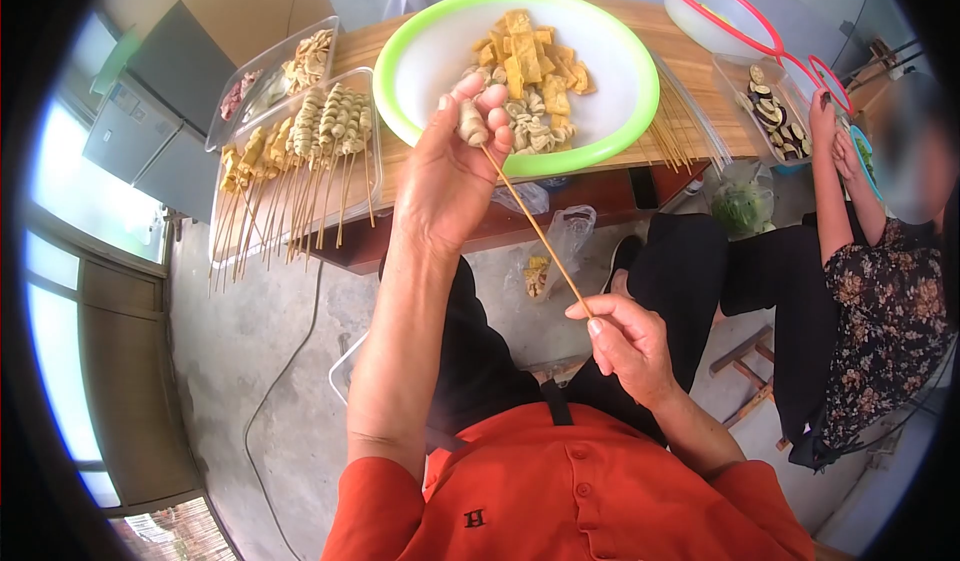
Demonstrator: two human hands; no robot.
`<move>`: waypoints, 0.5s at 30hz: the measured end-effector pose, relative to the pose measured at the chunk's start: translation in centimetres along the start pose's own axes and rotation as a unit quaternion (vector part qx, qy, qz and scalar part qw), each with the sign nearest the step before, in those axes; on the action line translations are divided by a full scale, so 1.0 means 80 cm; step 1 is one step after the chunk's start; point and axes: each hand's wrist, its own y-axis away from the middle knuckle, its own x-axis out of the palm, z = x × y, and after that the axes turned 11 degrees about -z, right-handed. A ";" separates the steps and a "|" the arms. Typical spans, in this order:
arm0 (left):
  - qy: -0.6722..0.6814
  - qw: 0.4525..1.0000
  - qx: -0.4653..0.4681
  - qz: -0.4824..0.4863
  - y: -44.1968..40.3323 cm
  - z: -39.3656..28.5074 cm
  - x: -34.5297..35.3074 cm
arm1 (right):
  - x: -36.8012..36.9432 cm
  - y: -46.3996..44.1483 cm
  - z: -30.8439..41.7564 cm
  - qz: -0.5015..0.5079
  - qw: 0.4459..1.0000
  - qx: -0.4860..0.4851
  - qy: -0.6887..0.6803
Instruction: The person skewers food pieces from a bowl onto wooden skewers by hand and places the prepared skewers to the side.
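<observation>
My left hand point(445, 161) is raised at the near rim of a green-rimmed white bowl point(410, 86), its fingers curled round a pale rolled food piece point(472, 124). A thin wooden skewer point(540, 233) runs from that piece down to my right hand point(630, 343), which pinches its lower end between thumb and fingers. Inside the bowl lie yellow-brown tofu-like chunks point(522, 56) and pale rolled pieces point(535, 126).
Left of the bowl, a tray holds several loaded skewers point(330, 126), with a food container point(305, 61) behind. Bare skewers point(675, 136) lie right of the bowl. Further right are sliced eggplant point(770, 111), a red-rimmed basin point(720, 6) and a seated co-worker point(880, 331).
</observation>
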 end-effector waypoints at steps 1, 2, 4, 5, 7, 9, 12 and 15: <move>-0.001 1.000 0.001 0.002 0.000 0.001 0.000 | 0.000 0.000 0.000 -0.001 1.000 0.005 -0.012; -0.001 1.000 0.002 0.004 0.001 0.002 0.000 | 0.001 0.001 -0.001 -0.001 1.000 0.005 -0.012; 0.006 1.000 0.003 0.001 0.001 0.003 0.000 | 0.002 0.001 -0.002 -0.005 1.000 0.008 -0.023; 0.014 1.000 0.004 -0.002 0.001 0.004 0.000 | 0.003 0.001 -0.001 -0.005 1.000 0.009 -0.022; 0.021 1.000 0.005 -0.009 0.001 0.004 0.000 | 0.004 0.002 0.001 -0.007 1.000 0.015 -0.024; 0.027 0.999 0.006 -0.015 0.001 0.004 0.000 | 0.006 0.002 0.000 -0.006 0.999 0.017 -0.028; 0.029 0.999 0.013 -0.026 -0.001 0.005 -0.003 | 0.006 0.002 -0.002 -0.004 0.999 0.017 -0.031; 0.016 0.999 0.027 -0.035 -0.001 0.007 -0.004 | 0.006 0.003 -0.001 -0.002 0.999 0.018 -0.032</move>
